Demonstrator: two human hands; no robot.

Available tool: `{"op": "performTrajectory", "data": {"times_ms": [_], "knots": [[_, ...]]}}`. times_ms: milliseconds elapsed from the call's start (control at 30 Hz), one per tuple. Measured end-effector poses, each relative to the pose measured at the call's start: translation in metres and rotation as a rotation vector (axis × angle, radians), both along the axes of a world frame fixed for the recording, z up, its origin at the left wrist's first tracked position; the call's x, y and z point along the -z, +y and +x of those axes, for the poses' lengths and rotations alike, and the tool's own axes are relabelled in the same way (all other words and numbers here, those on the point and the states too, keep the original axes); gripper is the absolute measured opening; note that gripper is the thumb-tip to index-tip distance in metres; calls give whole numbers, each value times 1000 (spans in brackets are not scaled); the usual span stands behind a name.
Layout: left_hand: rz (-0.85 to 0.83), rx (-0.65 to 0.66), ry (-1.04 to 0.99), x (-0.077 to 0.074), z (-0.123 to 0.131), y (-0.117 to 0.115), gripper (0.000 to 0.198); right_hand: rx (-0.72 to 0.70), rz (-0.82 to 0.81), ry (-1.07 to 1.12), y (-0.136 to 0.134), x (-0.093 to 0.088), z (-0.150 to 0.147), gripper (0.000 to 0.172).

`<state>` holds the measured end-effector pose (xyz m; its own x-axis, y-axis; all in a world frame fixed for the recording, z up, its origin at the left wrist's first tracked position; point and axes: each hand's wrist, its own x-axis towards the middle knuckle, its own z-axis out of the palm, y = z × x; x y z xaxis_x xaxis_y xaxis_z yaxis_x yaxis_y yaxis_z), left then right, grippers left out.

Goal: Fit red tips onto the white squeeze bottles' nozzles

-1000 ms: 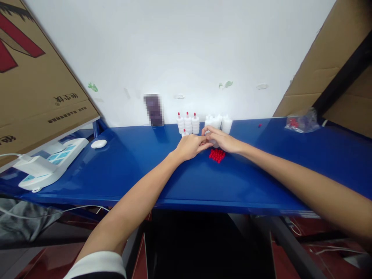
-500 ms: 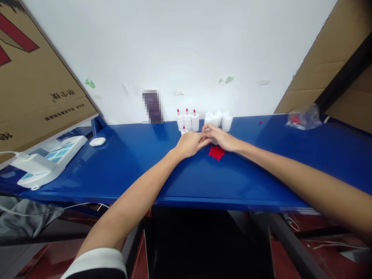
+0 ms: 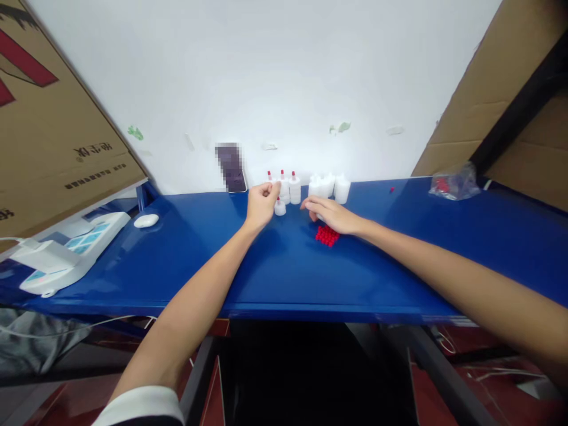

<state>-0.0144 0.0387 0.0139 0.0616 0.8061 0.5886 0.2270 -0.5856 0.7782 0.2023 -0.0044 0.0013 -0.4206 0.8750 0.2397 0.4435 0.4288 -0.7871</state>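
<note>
My left hand (image 3: 261, 205) is closed, its fingertips curled beside white squeeze bottles (image 3: 294, 190) with red tips; it hides most of the leftmost one. What it holds, if anything, is hidden. A shorter-looking white bottle with a red tip (image 3: 279, 207) stands just right of that hand, in front of the row. My right hand (image 3: 331, 214) has its fingers curled down, and a bit of something pale shows beneath them, too small to name. It hovers by a patch of small red caps (image 3: 327, 236) on the blue table (image 3: 284, 272). Behind it stand several white bottles (image 3: 341, 189) without red tips.
A phone (image 3: 231, 168) leans on the wall. To the left are a white rounded case (image 3: 146, 220), a power strip (image 3: 89, 242) and a large carton (image 3: 57, 118). At right lie a stray red cap (image 3: 391, 190) and a clear plastic bag (image 3: 453, 183) with red pieces.
My hands were together above the red caps. Now they are apart: the left has moved left to the red-tipped bottles, while the right remains near the caps. The view has shifted slightly.
</note>
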Motion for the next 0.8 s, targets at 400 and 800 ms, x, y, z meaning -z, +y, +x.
{"op": "performTrajectory", "data": {"times_ms": [400, 800], "knots": [[-83, -110, 109, 15, -9, 19, 53, -6, -14, 19, 4, 4, 2, 27], [-3, -89, 204, 18, -8, 20, 62, 176, 103, 124, 6, 8, 1, 15]]}}
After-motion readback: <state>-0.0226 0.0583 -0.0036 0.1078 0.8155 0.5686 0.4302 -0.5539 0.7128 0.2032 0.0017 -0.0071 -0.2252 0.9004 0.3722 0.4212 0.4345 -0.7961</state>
